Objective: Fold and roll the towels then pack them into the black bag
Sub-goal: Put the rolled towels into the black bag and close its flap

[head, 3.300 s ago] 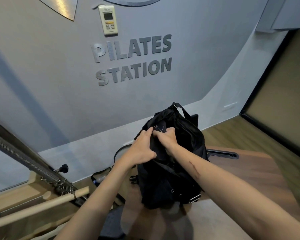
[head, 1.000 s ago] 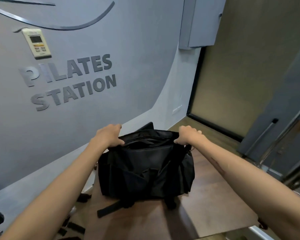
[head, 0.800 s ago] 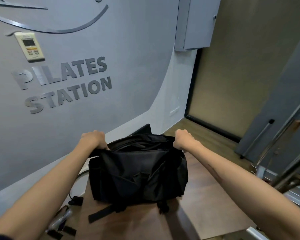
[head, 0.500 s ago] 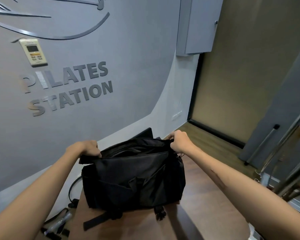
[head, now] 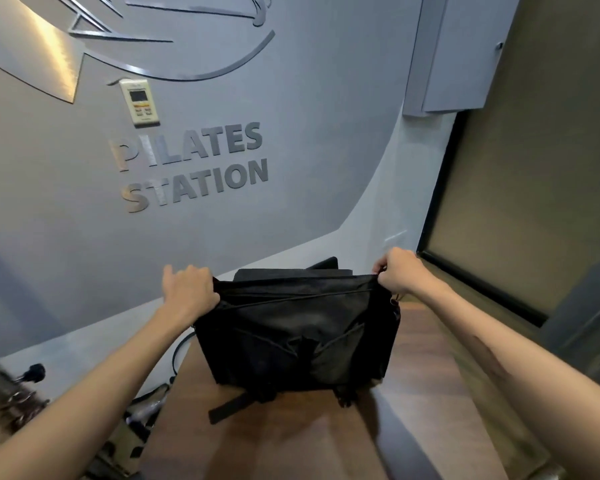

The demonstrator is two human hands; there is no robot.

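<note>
The black fabric bag (head: 297, 336) stands on the brown wooden table top (head: 426, 403), close to the grey wall, and both hands are on its upper edge. The left hand (head: 187, 294) grips the left end of the top edge with curled fingers, and the right hand (head: 397, 271) pinches the right end, so the hands are well apart, one at each corner. A few seconds ago the two hands were together at the middle of the top and the bag stood tall and narrow. One second ago they were already at the two ends and a dark mouth was visible between the edges. Now the top edge is pulled into a nearly straight, tight line and the mouth looks almost flat; only a thin seam runs across under the edge. The head has also turned a little, because the wall letters sit more to the right in the view than half a second ago.

I judge that the person is stretching the bag to give it shape or to close it. No towel is visible in the view, and I cannot tell if any are inside. If they are, the packing is near its end. A black strap (head: 229, 408) lies on the table under the bag
</note>
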